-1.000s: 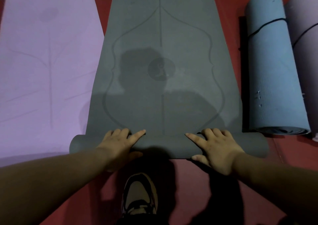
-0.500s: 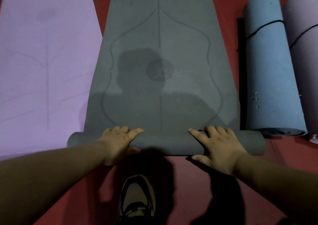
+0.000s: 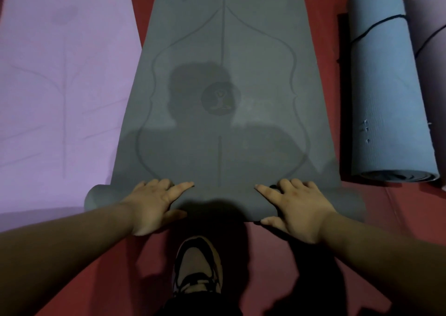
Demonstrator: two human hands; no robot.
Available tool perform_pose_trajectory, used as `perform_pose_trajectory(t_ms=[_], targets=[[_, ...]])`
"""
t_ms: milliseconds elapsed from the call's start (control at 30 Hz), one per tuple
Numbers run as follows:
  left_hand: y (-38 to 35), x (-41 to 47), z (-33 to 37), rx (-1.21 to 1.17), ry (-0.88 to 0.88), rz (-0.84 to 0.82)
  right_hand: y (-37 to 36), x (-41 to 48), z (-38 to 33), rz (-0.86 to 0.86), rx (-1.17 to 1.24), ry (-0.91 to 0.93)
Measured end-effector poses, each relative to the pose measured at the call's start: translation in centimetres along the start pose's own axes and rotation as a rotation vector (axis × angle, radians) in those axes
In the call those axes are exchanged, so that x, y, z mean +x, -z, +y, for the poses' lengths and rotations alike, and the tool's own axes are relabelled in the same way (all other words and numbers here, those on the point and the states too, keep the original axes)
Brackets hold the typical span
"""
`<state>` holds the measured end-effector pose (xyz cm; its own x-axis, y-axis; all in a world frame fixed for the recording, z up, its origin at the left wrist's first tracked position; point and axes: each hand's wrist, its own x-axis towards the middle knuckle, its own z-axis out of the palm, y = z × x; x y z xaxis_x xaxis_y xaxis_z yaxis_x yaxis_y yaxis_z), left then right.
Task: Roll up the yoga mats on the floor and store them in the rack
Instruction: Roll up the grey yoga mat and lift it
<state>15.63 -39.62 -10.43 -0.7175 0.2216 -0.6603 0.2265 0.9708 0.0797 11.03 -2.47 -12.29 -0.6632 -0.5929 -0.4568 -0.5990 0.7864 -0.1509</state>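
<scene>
A grey yoga mat (image 3: pixel 224 74) with a printed outline lies lengthwise ahead of me on the red floor. Its near end is wound into a roll (image 3: pixel 224 202) that spans the mat's width. My left hand (image 3: pixel 154 204) presses on the roll left of centre, fingers spread flat over the top and thumb down its near side. My right hand (image 3: pixel 296 207) presses the same way right of centre. The mat's far end curls up at the top edge.
A purple mat (image 3: pixel 60 86) lies flat on the left, touching the grey roll's left end. A rolled blue mat (image 3: pixel 388 86) with a black cord and a rolled mauve mat (image 3: pixel 432 37) lie on the right. My shoe (image 3: pixel 196 265) stands behind the roll.
The roll has moved a little forward along the mat under both hands, and it has grown slightly thicker. The other mats have not moved.
</scene>
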Motion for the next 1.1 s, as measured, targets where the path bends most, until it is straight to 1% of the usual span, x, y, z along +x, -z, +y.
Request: perform_pose_trajectory(t_ms=[67,167,267,333,500,633,700,767,833,933,1000,1100], targets=[[-0.1,0.3,-0.3,-0.007,-0.014,0.022,0.3,0.4,0.3,-0.026,0.011,0.005],[-0.7,0.2,-0.4,-0.014,0.008,0.112,0.9,1.3,1.0,-0.070,0.058,0.009],[-1.6,0.1,0.3,0.052,0.034,0.183,1.2,2.4,1.7,-0.109,0.109,0.014],[-1.3,0.3,0.6,0.084,0.061,0.184,1.0,2.8,1.9,-0.098,0.121,0.018],[-0.3,1.0,0.5,0.078,0.073,0.121,0.4,2.1,1.6,-0.001,0.055,0.031],[0.5,1.4,0.2,0.052,0.072,0.045,-1.1,1.1,1.0,0.217,-0.060,0.068],[1.1,1.7,0.1,0.026,0.061,0.009,-1.5,0.9,0.9,0.258,-0.087,0.069],[1.4,1.9,-0.1,0.008,0.056,-0.009,-1.3,1.2,1.0,0.249,-0.087,0.070],[1.4,1.8,-0.1,0.012,0.046,0.009,-1.0,1.6,1.4,0.197,-0.067,0.070],[-0.2,1.2,0.1,0.089,0.052,0.154,-0.1,2.2,1.9,0.106,-0.025,0.074],[-1.2,0.9,0.7,0.111,0.074,0.209,0.5,2.6,2.4,0.064,-0.011,0.082],[-1.0,1.2,0.8,0.094,0.114,0.171,1.0,3.1,2.7,0.028,0.007,0.085]])
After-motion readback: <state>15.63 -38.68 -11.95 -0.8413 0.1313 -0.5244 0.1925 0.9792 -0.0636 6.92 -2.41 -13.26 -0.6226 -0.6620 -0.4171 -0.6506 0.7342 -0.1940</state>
